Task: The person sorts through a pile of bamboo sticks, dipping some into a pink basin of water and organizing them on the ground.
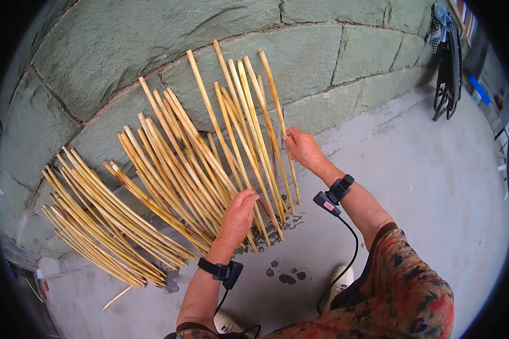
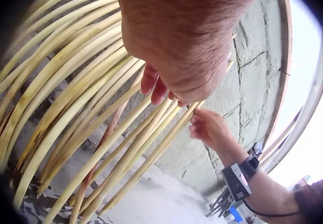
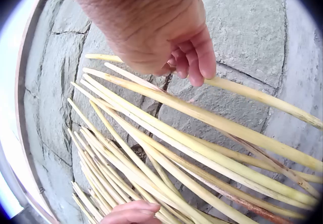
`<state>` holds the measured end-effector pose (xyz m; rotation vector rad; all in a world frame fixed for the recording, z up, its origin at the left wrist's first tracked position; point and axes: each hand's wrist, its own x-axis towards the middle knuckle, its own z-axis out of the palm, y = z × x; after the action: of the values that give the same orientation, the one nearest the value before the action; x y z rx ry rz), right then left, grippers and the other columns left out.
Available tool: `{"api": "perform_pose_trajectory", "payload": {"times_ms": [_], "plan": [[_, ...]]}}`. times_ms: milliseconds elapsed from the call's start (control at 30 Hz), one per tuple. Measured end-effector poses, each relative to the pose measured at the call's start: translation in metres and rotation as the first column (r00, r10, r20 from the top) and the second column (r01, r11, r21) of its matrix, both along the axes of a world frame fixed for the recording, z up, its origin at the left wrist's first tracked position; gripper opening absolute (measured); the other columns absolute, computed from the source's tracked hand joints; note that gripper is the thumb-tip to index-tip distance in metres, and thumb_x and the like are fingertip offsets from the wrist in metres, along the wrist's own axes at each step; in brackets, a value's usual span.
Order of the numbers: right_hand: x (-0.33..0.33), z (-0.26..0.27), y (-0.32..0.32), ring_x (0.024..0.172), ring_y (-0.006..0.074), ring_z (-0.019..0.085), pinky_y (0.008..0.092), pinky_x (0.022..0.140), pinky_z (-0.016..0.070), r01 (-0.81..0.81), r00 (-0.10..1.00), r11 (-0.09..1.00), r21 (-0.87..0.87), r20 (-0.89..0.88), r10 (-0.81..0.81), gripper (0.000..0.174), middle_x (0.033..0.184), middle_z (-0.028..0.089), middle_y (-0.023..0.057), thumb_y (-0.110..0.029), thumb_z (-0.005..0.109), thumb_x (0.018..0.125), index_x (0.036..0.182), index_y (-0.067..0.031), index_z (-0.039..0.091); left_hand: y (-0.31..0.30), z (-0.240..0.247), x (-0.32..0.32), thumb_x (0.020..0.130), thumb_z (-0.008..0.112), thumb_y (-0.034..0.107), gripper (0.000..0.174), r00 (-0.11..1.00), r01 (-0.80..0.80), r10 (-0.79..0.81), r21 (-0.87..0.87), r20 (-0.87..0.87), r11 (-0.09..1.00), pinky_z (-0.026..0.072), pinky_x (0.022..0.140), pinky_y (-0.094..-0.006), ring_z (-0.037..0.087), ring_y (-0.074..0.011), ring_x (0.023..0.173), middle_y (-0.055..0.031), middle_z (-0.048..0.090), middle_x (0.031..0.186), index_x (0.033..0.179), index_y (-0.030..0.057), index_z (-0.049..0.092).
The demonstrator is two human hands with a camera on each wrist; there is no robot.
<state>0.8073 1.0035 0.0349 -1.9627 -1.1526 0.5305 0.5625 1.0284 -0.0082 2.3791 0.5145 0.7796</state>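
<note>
Many long, peeled yellowish sticks lean side by side against a stone wall, their lower ends on the concrete floor. At the right end of the row, my right hand pinches the outermost stick around its middle. In the right wrist view its fingers curl at that stick. My left hand is over the lower part of the row, its fingers loosely bent close to the sticks. One reddish-brown stick shows among the pale ones below the left hand.
A denser group of sticks leans farther left, with a short loose piece on the floor by it. Dark wet spots mark the concrete near the shoes. A black folded frame stands against the wall at the right.
</note>
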Motion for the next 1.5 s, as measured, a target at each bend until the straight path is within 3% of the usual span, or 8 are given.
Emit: {"api": "perform_pose_trajectory", "payload": {"times_ms": [100,333,500,867,1067,1233,1333,1500], "plan": [[0.008,-0.016,0.003,0.067,0.0328,0.058,0.0387,0.061,0.0458,-0.047,0.969,0.997,0.062,0.246,0.030,0.023,0.071,0.059,0.0179,-0.019,0.052,0.083,0.096,0.0001,0.050,-0.001,-0.004,-0.003,0.076,0.049,-0.007,0.025,0.999,0.033,-0.032,0.050,-0.014,0.998,0.0456,0.072,-0.0312,0.056,-0.0277,0.085,-0.0118,0.050,0.106,0.099,0.0017,0.052],[-0.009,0.030,-0.010,0.068,0.0277,0.059,0.0366,0.060,0.0460,0.048,0.938,0.985,0.163,0.332,-0.101,0.022,0.069,0.058,0.0124,-0.020,0.057,0.080,0.095,-0.0045,0.052,-0.004,-0.001,-0.007,0.077,0.049,-0.006,0.024,0.999,0.035,-0.035,0.005,-0.007,0.999,0.0456,0.071,-0.0312,0.056,-0.0284,0.084,-0.0114,0.051,0.104,0.099,0.0028,0.052],[-0.039,0.067,0.017,0.059,0.0232,0.055,0.0335,0.054,0.0436,-0.186,0.928,0.920,0.345,0.368,0.050,0.016,0.067,0.058,0.0094,-0.019,0.060,0.080,0.084,-0.0039,0.056,-0.005,-0.001,-0.006,0.078,0.049,-0.004,0.023,0.998,0.056,-0.056,-0.027,-0.020,0.998,0.0459,0.074,-0.0338,0.055,-0.0305,0.088,-0.0125,0.052,0.102,0.100,0.0022,0.051],[-0.070,0.083,0.058,0.073,0.0294,0.060,0.0375,0.062,0.0486,-0.078,0.677,0.980,0.182,0.731,-0.082,0.026,0.078,0.059,0.0131,-0.028,0.059,0.078,0.079,-0.0024,0.053,-0.004,0.003,-0.019,0.076,0.050,-0.003,0.023,0.995,0.090,-0.093,-0.055,-0.044,0.994,0.0475,0.070,-0.0343,0.056,-0.0305,0.084,-0.0104,0.055,0.095,0.097,0.0038,0.052],[-0.064,0.076,0.065,0.070,0.0291,0.060,0.0393,0.064,0.0468,-0.047,0.823,0.978,0.205,0.562,-0.078,0.023,0.070,0.061,0.0124,-0.029,0.058,0.077,0.077,-0.0062,0.057,-0.004,-0.001,-0.019,0.074,0.047,-0.002,0.023,0.994,0.100,-0.100,-0.013,-0.032,0.995,0.0463,0.072,-0.0343,0.055,-0.0300,0.087,-0.0107,0.055,0.094,0.095,0.0041,0.052],[-0.053,0.077,0.060,0.047,0.0133,0.054,0.0277,0.046,0.0435,-0.131,0.876,0.942,0.308,0.481,-0.035,0.025,0.057,0.053,0.0046,-0.027,0.060,0.079,0.073,-0.0039,0.052,-0.006,-0.002,-0.007,0.077,0.049,-0.001,0.030,0.968,0.104,-0.114,-0.054,-0.222,0.993,0.0461,0.069,-0.0375,0.055,-0.0317,0.082,-0.0132,0.054,0.088,0.106,0.0046,0.049],[-0.052,0.088,0.049,0.050,0.0177,0.058,0.0308,0.049,0.0454,-0.128,0.966,0.954,0.272,0.252,0.057,0.022,0.056,0.056,0.0088,-0.022,0.059,0.079,0.073,-0.0019,0.052,-0.011,-0.016,0.006,0.077,0.047,0.002,0.028,0.955,0.127,-0.111,0.044,-0.274,0.991,0.0461,0.069,-0.0378,0.056,-0.0319,0.082,-0.0145,0.054,0.086,0.105,0.0030,0.048],[-0.052,0.089,0.037,0.046,0.0129,0.055,0.0277,0.045,0.0445,-0.171,0.967,0.925,0.338,0.237,0.092,0.020,0.056,0.054,0.0082,-0.017,0.057,0.082,0.076,0.0007,0.051,-0.014,-0.029,0.028,0.077,0.046,0.000,0.026,0.893,0.126,-0.110,0.007,-0.436,0.992,0.0477,0.066,-0.0391,0.057,-0.0342,0.079,-0.0194,0.054,0.085,0.102,0.0010,0.048]]}}
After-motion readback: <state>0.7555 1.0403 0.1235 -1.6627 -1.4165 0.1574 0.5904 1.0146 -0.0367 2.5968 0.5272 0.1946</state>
